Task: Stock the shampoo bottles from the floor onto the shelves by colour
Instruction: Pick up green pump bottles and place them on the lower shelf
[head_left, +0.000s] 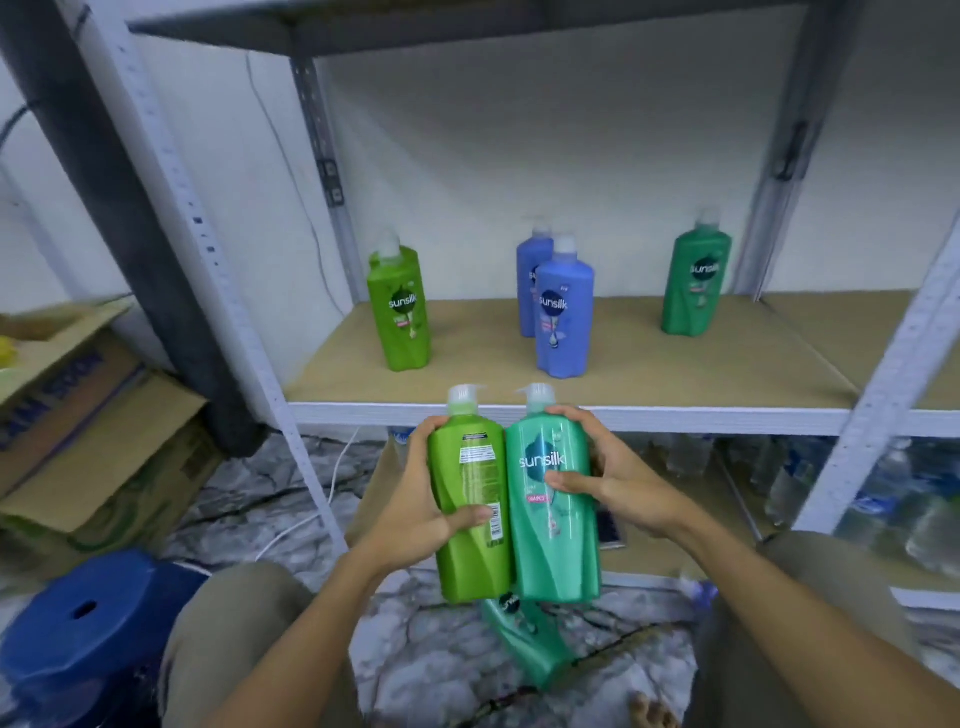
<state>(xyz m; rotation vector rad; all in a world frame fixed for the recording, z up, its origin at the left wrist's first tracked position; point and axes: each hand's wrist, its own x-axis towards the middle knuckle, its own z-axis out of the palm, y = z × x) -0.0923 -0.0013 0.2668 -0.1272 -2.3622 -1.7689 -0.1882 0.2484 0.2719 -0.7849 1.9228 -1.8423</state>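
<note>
Two bottles up in the air, side by side and touching, just below the front edge of the shelf (519, 358). Left hand (415, 499) curled round the lime green bottle (470, 499), thumb across its back label, fingers up near the shoulder. Right hand (613, 483) wrapped round the teal bottle (553, 499), thumb lying on the front label, fingers behind near the top.

Up on the shelf: one lime bottle on the shelf (400, 306) at the left, two blue bottles (563, 306) close together in the middle, one dark green bottle (696, 280) at the right, all standing. Down on the floor (415, 649), one more teal bottle on the floor (530, 644), lying on its side under the held ones.

Big bottles, likely full, so probably heavy for one hand. Hard plastic, smooth and shiny, so maybe slippery. Best held round the narrow middle, not by the white pump top, which could turn or pop. Flat bottoms, so should stand fine if put down straight. Lime one best beside its lime friend at the left. No teal spot yet; maybe its own new place.
</note>
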